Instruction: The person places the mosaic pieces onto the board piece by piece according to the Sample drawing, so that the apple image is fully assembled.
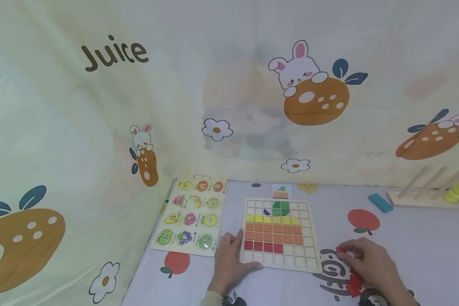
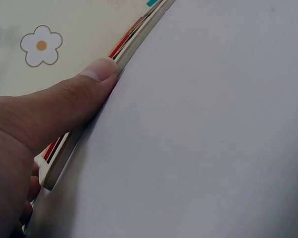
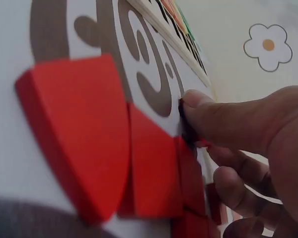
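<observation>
A wooden grid board [image 1: 310,255] lies on the table, with rows of red, orange and yellow tiles plus green and blue pieces on it. My left hand [image 1: 229,259] grips its near left corner; in the left wrist view the thumb [image 2: 84,87] lies along the board's edge [image 2: 64,158]. To the right of the board, my right hand [image 1: 371,259] pinches a small red block [image 1: 341,250] between thumb and fingers. Several loose red blocks [image 3: 84,129] lie beneath and beside this hand, one with a curved side. The fingers partly hide the pinched block.
A fruit puzzle board [image 1: 183,238] lies left of the grid board. Behind the grid stands a small pattern card [image 1: 281,193]. At the far right are a teal block [image 1: 381,202] and a peg rack [image 1: 413,199] with yellow and red pieces. Patterned cloth [image 1: 245,148] hangs behind.
</observation>
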Available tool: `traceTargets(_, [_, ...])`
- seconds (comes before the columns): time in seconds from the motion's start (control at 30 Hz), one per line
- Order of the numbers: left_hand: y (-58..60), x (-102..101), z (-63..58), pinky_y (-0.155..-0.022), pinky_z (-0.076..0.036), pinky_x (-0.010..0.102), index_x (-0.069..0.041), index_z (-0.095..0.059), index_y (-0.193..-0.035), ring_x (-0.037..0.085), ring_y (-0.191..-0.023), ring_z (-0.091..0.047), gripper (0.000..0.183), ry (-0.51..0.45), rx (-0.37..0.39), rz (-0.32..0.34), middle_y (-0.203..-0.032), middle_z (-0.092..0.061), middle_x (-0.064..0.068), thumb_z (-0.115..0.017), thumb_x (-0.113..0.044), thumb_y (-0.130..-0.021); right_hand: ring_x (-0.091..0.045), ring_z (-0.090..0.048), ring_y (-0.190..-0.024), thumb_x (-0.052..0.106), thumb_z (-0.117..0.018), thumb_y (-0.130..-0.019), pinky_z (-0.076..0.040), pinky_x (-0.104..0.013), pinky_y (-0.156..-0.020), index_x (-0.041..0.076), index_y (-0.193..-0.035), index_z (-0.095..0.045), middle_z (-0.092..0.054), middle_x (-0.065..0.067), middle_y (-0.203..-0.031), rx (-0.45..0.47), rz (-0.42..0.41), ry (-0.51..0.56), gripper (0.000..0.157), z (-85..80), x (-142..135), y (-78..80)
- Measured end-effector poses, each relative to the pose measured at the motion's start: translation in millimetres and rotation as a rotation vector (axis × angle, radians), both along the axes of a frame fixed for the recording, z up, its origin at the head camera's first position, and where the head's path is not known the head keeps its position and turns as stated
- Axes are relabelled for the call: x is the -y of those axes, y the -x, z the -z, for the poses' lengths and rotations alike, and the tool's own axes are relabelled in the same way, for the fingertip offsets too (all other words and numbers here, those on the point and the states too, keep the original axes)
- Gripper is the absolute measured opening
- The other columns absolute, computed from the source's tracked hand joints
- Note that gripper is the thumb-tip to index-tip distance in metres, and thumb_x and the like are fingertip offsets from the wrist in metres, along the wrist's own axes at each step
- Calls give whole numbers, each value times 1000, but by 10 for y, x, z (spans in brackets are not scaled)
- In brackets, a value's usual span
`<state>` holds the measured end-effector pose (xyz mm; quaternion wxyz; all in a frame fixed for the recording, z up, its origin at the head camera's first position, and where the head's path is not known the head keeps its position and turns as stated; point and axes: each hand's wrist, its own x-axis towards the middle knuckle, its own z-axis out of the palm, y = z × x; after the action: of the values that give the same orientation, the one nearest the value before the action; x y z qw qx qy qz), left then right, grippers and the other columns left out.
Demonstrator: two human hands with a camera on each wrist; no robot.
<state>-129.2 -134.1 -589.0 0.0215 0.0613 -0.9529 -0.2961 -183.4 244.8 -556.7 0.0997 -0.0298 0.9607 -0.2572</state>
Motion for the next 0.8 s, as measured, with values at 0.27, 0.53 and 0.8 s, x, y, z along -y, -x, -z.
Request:
traceTargets(0.27, [9, 4, -2, -75, -32, 24, -20, -48, -161, 5, -92, -33, 121, -2, -2, -3, -98, -40, -11, -92, -72, -61, -17, -54, -71, 20, -86, -88, -43, -26, -59, 6, -107, -70, -63, -1, -77, -83, 39, 87, 29, 25, 129, -54])
traceTargets(0.53, [9, 8, -23, -75, -33, 25, -21, -47, -161, 4, -93, -34, 121, -1, 3, -2, -98, -40, -11, -92, -72, -62, -10, -63, -63, 30, -86, -91, -48, -24, -53, 11, -118, -74, -75, -6, -80, -255, 190, 266, 35, 109, 401, -122])
traceTargets(0.8, [5, 4, -19, -75, -32, 25, -21, -47, -162, 5, -93, -34, 121, -2, 13, 2, -98, -39, -10, -92, -72, -62, -27, -78, -93, 52, -89, -83, -55, -21, -65, 8, -138, -70, -79, -17, -112, 20, 305, 466, 72, 91, 732, -127])
